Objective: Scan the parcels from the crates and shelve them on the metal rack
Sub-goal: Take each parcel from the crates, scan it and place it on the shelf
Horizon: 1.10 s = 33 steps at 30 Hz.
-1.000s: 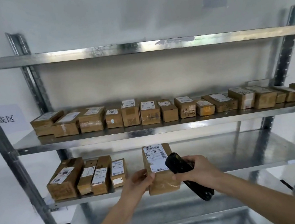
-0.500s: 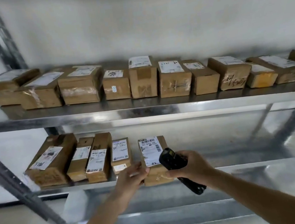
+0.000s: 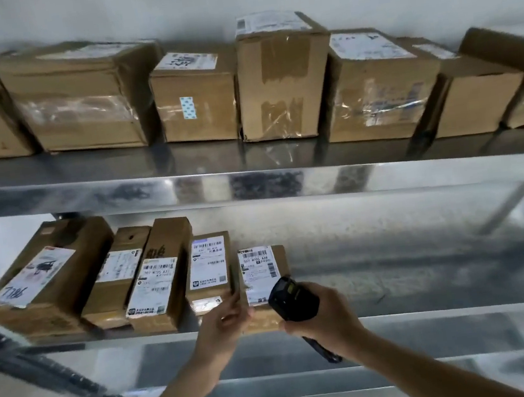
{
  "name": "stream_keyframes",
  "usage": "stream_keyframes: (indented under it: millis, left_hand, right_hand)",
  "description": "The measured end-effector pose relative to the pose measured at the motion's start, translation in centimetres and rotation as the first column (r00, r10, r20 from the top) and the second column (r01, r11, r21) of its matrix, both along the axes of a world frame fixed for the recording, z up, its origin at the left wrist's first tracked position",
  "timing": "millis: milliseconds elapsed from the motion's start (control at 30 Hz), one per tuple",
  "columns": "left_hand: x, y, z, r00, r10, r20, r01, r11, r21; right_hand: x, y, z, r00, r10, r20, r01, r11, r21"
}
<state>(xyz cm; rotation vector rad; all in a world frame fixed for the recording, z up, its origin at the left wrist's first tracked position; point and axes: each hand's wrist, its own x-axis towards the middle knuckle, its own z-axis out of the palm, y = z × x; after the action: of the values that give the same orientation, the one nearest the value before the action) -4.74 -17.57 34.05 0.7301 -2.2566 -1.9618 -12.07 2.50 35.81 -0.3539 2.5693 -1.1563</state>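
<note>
Parcel (image 3: 263, 274) sits on the shelf (image 3: 396, 280), left hand (image 3: 223, 325) gripping its side; right hand (image 3: 321, 316) beside clutches a scanner (image 3: 291, 297).

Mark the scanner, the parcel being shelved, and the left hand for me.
scanner (image 3: 291, 297), head view, on its black head.
parcel being shelved (image 3: 257, 268), head view, on its white label.
left hand (image 3: 222, 327), head view, on the back of the hand.

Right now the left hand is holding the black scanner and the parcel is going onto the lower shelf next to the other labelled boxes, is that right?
Not quite: the head view shows the black scanner gripped in the right hand, not the left. The left hand holds the parcel, which is going onto the lower shelf next to the other labelled boxes.
</note>
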Motion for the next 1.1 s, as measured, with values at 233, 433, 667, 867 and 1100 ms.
stream_keyframes:
  millis: [233,433,667,867,1100]
  left_hand:
    - [-1.8,-0.3,-3.2,0.994,0.106,0.038,-0.105,0.994,-0.019]
    - [-2.1,0.6,-2.6,0.989,0.146,-0.001,-0.145,0.979,-0.144]
    - [-2.5,1.1,-2.9,0.988,0.146,-0.057,-0.155,0.959,-0.239]
    - [-3.3,0.4,-3.4,0.99,0.135,-0.028,-0.138,0.963,-0.233]
    - [-3.5,0.0,-3.1,0.992,0.126,-0.02,-0.127,0.964,-0.234]
  right_hand:
    - [-1.6,-1.1,-1.8,1.0,0.015,-0.005,-0.015,1.0,0.01]
    - [-2.3,-1.8,-1.6,1.0,0.018,-0.023,-0.016,0.998,0.055]
    - [-2.9,-2.3,-1.5,0.998,0.029,-0.049,-0.023,0.994,0.106]
    - [-3.4,-2.5,-1.5,0.996,0.046,-0.075,-0.036,0.989,0.142]
    - [-3.5,-2.3,-1.4,0.996,0.055,-0.073,-0.043,0.986,0.158]
